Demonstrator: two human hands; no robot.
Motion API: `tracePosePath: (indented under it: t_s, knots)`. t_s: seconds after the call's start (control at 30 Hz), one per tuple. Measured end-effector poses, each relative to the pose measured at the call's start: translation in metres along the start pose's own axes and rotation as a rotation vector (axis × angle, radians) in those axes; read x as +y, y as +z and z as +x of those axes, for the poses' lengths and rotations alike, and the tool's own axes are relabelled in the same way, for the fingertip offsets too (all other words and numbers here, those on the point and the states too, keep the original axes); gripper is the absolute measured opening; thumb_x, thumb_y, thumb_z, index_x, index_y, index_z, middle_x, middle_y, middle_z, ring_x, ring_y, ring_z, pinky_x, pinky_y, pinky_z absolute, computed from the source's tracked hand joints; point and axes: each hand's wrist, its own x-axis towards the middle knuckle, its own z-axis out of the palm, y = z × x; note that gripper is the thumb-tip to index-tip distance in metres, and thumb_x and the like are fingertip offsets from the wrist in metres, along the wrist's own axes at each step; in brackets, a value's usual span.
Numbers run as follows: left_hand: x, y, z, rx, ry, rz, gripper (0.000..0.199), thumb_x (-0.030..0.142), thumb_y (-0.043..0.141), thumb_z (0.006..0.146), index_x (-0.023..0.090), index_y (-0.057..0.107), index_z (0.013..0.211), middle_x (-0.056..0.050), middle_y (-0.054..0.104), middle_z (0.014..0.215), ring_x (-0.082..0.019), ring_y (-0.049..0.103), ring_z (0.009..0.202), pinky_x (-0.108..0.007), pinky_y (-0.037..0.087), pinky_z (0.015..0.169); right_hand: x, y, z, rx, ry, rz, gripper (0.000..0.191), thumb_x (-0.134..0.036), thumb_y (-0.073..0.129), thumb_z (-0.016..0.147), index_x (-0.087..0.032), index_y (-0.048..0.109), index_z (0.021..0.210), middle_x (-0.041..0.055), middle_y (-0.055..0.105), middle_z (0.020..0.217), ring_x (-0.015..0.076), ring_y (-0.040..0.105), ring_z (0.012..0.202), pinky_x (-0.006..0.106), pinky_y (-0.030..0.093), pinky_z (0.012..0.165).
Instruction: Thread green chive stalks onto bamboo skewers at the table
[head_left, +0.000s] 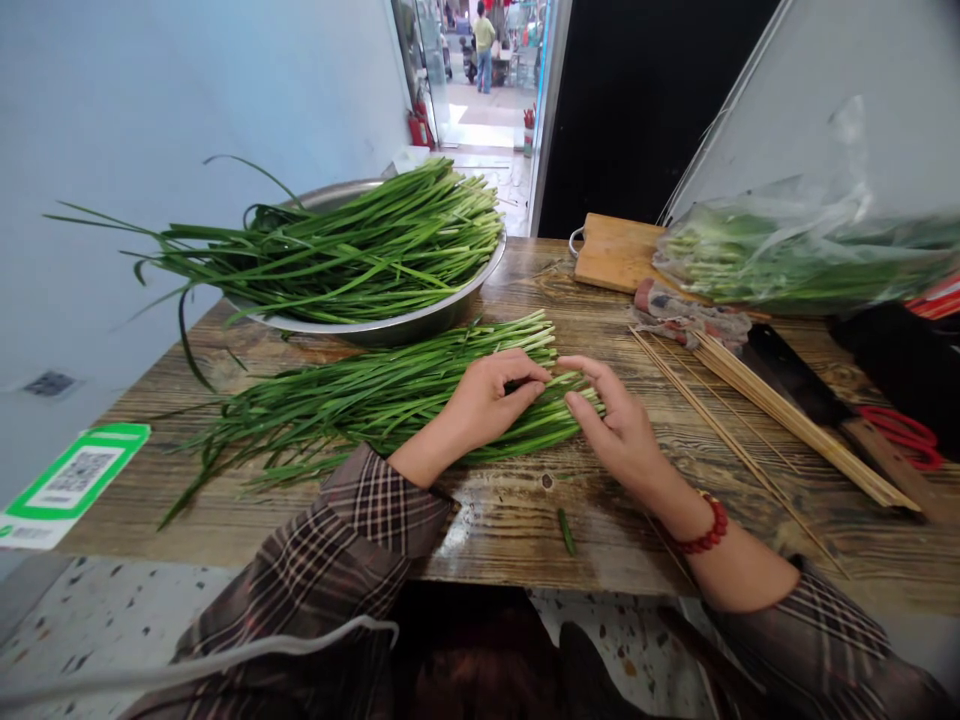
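A loose pile of long green stalks (360,400) lies across the wooden table, pale cut ends to the right. My left hand (499,395) rests over the pile near those ends, its thumb and fingers pinched together; what they hold, if anything, is too small to name. Beside it, my right hand (615,420) is at the tips of the pale ends, thumb and index finger apart, with stalk ends showing between them. A red bead bracelet circles my right wrist. Behind the pile, a metal basin (420,325) is heaped with more green stalks (375,250).
Thin wooden skewers (795,410), a dark cleaver (802,375) and red-handled scissors (904,430) lie at the right. Behind them are a cutting board (619,250) and a plastic bag of greens (780,250). A green QR card (82,470) sits far left.
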Motion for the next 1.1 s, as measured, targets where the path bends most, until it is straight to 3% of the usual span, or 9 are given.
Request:
tracePosePath:
  t_s: [0.23,0.33,0.5,0.63,0.73,0.83,1.0,1.1]
  knots:
    - [0.000,0.008,-0.002,0.004,0.004,0.022,0.014,0.012,0.057,0.083,0.015,0.070,0.081,-0.002,0.063,0.075,-0.013,0.058,0.072,-0.025,0.044,0.068,-0.006,0.001,-0.002,-0.010,0.114,-0.048,0.024,-0.028,0.036,0.098,-0.020,0.049,0.116,0.0075,0.063,0.101,0.0188,0.062,0.088,0.034,0.048,0.080]
    - [0.001,0.014,-0.005,-0.019,0.011,0.012,0.015,0.011,0.055,0.083,0.016,0.069,0.080,-0.002,0.062,0.074,-0.013,0.058,0.072,-0.024,0.044,0.067,-0.005,0.004,-0.002,0.041,0.131,-0.082,0.019,-0.028,0.035,0.097,-0.020,0.049,0.106,0.0051,0.061,0.089,0.0173,0.059,0.076,0.032,0.046,0.072]
    - [0.004,0.020,-0.008,-0.056,0.013,-0.019,0.016,0.011,0.052,0.084,0.016,0.068,0.080,-0.002,0.063,0.076,-0.013,0.058,0.073,-0.024,0.045,0.069,-0.003,0.007,-0.002,0.110,0.102,-0.120,0.017,-0.029,0.035,0.097,-0.021,0.049,0.092,0.0028,0.056,0.080,0.0167,0.055,0.072,0.031,0.044,0.069]
    - [-0.001,0.012,-0.005,-0.081,0.007,0.002,0.017,0.012,0.052,0.085,0.015,0.069,0.088,-0.004,0.068,0.085,-0.014,0.061,0.080,-0.026,0.047,0.077,0.001,0.006,0.000,0.078,0.218,0.023,0.021,-0.037,0.037,0.097,-0.022,0.050,0.092,-0.0007,0.052,0.072,0.0124,0.052,0.055,0.026,0.043,0.053]
    - [-0.011,0.002,-0.001,0.027,-0.055,0.072,0.018,0.014,0.053,0.086,0.015,0.069,0.094,-0.005,0.069,0.088,-0.016,0.062,0.083,-0.028,0.047,0.078,0.005,0.005,0.000,0.039,0.332,0.178,0.026,-0.045,0.040,0.096,-0.022,0.051,0.095,-0.0030,0.051,0.072,0.0080,0.048,0.043,0.022,0.039,0.040]
    - [-0.021,-0.004,0.000,0.079,-0.076,0.191,0.017,0.013,0.053,0.085,0.014,0.068,0.091,-0.005,0.067,0.085,-0.016,0.060,0.080,-0.029,0.047,0.076,0.008,0.004,0.000,0.022,0.354,0.187,0.026,-0.047,0.044,0.093,-0.022,0.051,0.095,-0.0035,0.052,0.075,0.0064,0.049,0.042,0.020,0.039,0.038]
    - [-0.033,-0.005,-0.002,-0.003,-0.013,0.387,0.017,0.012,0.051,0.085,0.014,0.067,0.091,-0.007,0.062,0.089,-0.017,0.057,0.083,-0.030,0.046,0.077,0.009,0.002,0.001,-0.009,0.306,0.044,0.022,-0.040,0.049,0.091,-0.020,0.053,0.100,-0.0005,0.059,0.085,0.0054,0.047,0.042,0.021,0.038,0.042]
    - [-0.037,-0.004,-0.003,-0.066,0.032,0.467,0.016,0.015,0.056,0.084,0.016,0.068,0.095,-0.007,0.058,0.093,-0.019,0.055,0.088,-0.032,0.045,0.079,0.009,0.000,0.002,-0.040,0.251,-0.064,0.018,-0.035,0.050,0.090,-0.019,0.056,0.096,-0.0001,0.061,0.080,0.0069,0.043,0.044,0.023,0.038,0.047]
